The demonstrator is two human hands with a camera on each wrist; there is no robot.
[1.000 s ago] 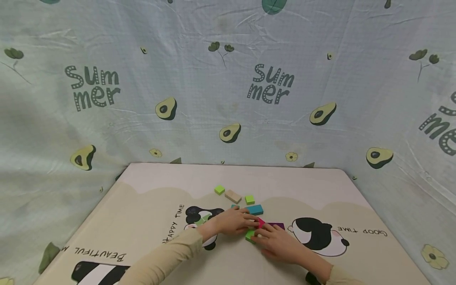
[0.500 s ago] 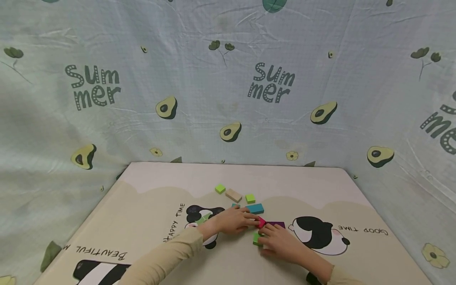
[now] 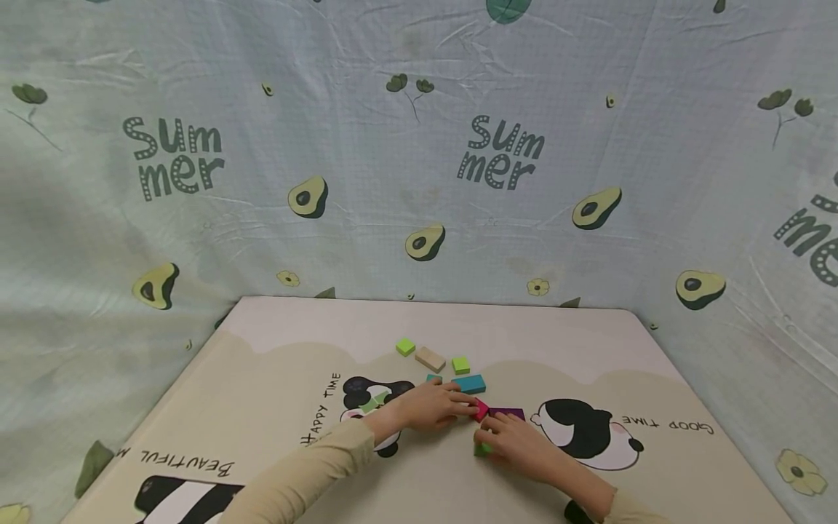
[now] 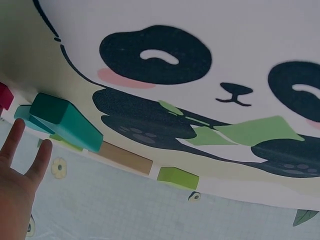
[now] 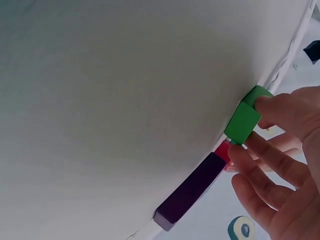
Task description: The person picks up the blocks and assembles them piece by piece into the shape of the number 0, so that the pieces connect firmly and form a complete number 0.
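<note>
Honestly, the little green block (image 3: 482, 450) was the bit I couldn't stop watching: it sat on the person's side of the pink block (image 3: 481, 410), on that cream table (image 3: 262, 393) with the cartoon prints. The right hand (image 3: 517, 445) had the green one pinched, thumb on one face, and its spare fingers bent near the pink block. The left hand (image 3: 428, 406) was to the left of the pink block, fingers loosely spread and gripping nothing; its fingertips reached the pink block's edge, but I couldn't tell if they were pressing or barely touching. A purple block (image 3: 507, 413) lay just right of the pink block. Beyond the pink block was a teal block (image 3: 470, 383), plus another teal piece (image 3: 433, 378) half hidden behind the left hand, and farther past it a plain wooden block (image 3: 430, 359), a lime block (image 3: 406, 347) and another lime block (image 3: 461, 366). As for handling, my guess was that the green one weighed next to nothing and was properly stiff, so not much risk of squashing or breaking it. Its smooth faces were maybe a touch slippery, so I'd have held it by two opposite sides and kept fingers off the face toward the pink block. Grabbing a corner would've probably made it twist.
</note>
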